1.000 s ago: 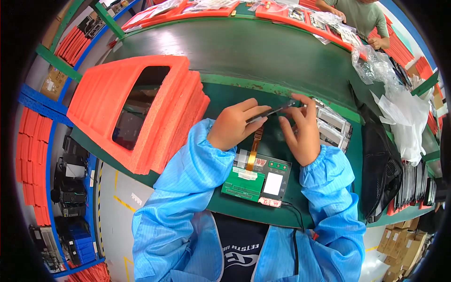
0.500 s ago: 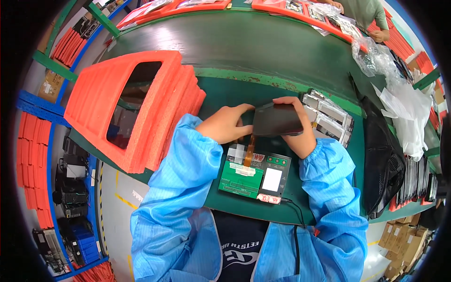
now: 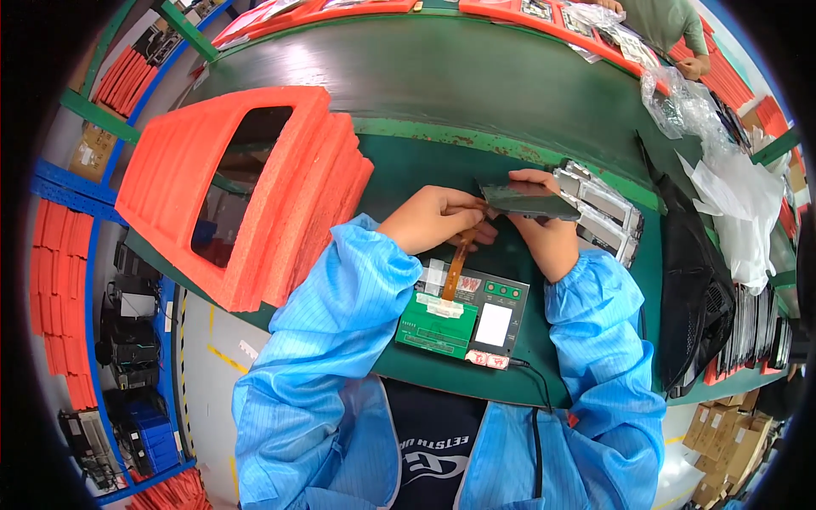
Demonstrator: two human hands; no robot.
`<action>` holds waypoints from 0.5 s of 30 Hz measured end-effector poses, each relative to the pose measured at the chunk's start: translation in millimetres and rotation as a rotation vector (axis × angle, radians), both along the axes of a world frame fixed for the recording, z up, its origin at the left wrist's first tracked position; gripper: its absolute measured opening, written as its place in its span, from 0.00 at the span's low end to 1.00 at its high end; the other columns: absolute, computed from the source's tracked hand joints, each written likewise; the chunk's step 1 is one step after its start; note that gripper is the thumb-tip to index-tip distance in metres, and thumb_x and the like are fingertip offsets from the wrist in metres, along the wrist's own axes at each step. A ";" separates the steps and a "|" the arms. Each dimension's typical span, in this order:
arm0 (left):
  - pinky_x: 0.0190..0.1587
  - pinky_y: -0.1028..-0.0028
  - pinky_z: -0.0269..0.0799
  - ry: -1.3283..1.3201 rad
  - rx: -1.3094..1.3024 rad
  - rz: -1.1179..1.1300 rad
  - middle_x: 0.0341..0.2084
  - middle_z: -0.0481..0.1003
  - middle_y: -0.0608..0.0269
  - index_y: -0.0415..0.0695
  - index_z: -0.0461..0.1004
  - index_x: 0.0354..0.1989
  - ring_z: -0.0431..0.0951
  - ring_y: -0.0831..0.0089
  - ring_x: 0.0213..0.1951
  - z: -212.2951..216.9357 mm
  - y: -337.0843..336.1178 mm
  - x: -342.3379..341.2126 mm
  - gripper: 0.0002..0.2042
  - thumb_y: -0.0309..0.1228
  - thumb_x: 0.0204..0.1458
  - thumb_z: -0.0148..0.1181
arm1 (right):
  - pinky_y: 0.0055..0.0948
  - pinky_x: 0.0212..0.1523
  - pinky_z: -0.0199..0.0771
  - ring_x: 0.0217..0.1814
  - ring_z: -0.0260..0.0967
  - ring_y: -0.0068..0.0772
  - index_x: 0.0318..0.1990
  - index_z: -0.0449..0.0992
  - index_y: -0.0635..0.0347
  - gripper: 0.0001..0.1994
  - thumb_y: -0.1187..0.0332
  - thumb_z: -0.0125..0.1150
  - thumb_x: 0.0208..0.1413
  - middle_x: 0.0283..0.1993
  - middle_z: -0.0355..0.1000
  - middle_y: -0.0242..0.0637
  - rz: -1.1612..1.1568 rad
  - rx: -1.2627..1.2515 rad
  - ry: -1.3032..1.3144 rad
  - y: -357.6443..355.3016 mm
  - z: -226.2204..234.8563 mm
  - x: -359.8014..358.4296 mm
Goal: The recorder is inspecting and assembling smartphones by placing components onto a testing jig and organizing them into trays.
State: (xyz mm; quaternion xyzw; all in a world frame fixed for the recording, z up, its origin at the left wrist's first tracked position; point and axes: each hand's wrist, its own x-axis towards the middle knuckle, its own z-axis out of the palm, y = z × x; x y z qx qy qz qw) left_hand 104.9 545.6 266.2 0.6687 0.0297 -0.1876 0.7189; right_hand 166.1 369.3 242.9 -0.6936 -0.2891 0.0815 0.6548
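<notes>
The underside of the dark display panel is hidden, and the panel is seen nearly edge-on, so its face cannot be judged. The fingertips of the right hand are covered by the panel; the fingers are curled around its near and far edges, clamped on it. The left hand is closed on the panel's left end, thumb and fingers pinched together where the orange flex ribbon leaves it. The ribbon's upper joint is masked by the fingers. The panel is held above the green work surface, level, thin, rectangular, grey-black. The ribbon is run down to a green test board lying just below the hands. A stack of orange foam frames is noted to the left. Stacked framed panels beside the right hand are partly cut off by it.
</notes>
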 end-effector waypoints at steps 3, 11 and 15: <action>0.34 0.76 0.72 -0.033 -0.015 0.040 0.30 0.74 0.53 0.32 0.69 0.41 0.77 0.68 0.32 2.5 -1.7 -1.4 0.11 0.28 0.55 0.46 | 0.20 0.42 0.67 0.41 0.67 0.24 0.47 0.60 0.62 0.20 0.83 0.54 0.46 0.40 0.67 0.36 -0.009 0.073 0.083 2.8 2.7 -3.2; 0.31 0.76 0.72 -0.023 0.133 0.037 0.28 0.74 0.55 0.34 0.70 0.40 0.76 0.71 0.28 -1.4 -8.7 -4.0 0.10 0.27 0.55 0.45 | 0.22 0.43 0.67 0.41 0.68 0.26 0.48 0.58 0.63 0.23 0.83 0.57 0.43 0.40 0.67 0.38 -0.005 0.167 0.248 4.2 6.4 -5.8; 0.31 0.77 0.71 -0.062 0.141 0.014 0.28 0.74 0.56 0.35 0.70 0.40 0.76 0.72 0.27 -6.2 -10.3 -4.4 0.10 0.26 0.54 0.46 | 0.23 0.43 0.68 0.41 0.68 0.27 0.47 0.59 0.63 0.24 0.85 0.58 0.41 0.40 0.67 0.40 -0.019 0.066 0.092 2.6 1.6 -2.2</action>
